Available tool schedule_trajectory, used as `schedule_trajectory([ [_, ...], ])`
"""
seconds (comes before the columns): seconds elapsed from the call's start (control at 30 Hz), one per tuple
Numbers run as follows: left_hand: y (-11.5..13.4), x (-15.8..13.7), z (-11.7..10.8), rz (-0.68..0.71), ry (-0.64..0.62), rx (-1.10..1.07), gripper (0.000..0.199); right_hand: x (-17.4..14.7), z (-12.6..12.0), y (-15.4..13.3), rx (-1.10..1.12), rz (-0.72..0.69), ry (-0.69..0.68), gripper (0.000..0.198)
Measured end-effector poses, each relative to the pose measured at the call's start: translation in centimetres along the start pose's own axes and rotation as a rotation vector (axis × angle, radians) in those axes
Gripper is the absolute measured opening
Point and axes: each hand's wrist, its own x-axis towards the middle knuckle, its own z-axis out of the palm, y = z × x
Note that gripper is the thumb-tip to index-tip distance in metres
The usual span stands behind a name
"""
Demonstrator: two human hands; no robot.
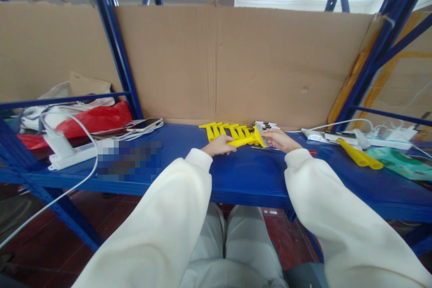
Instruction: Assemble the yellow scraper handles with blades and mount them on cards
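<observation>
My left hand [221, 145] is closed around the grip of a yellow plastic scraper handle [243, 141], which lies nearly level and points right. At its wide end, the fingers of my right hand [281, 139] are closed on a flat grey metal blade [265, 141] that meets the yellow head. How far the blade sits inside the head cannot be made out. Just behind, several more yellow handles [212, 131] lie side by side in a row. Beyond my right fingers is a small pile of metal pieces with white and black parts [266, 124].
The blue tabletop [246, 173] backs onto a cardboard wall [270, 63]. At left are a phone [145, 124], a red bag [97, 119] and a white power strip [72, 155] with a cable. Two yellow handles [359, 155] and a green packet [400, 162] lie at right.
</observation>
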Motion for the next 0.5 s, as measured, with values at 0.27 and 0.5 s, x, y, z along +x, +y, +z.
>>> schedule_trajectory([
  [0.27, 0.9, -0.5, 0.5, 0.044, 0.169, 0.565, 0.036, -0.2, 1.2, -0.1, 0.005, -0.011, 0.000, 0.017],
  [0.5, 1.7, -0.2, 2.3, 0.201, 0.259, 0.665, 0.062, -0.4, 3.7, -0.1, -0.058, -0.099, -0.020, 0.027],
])
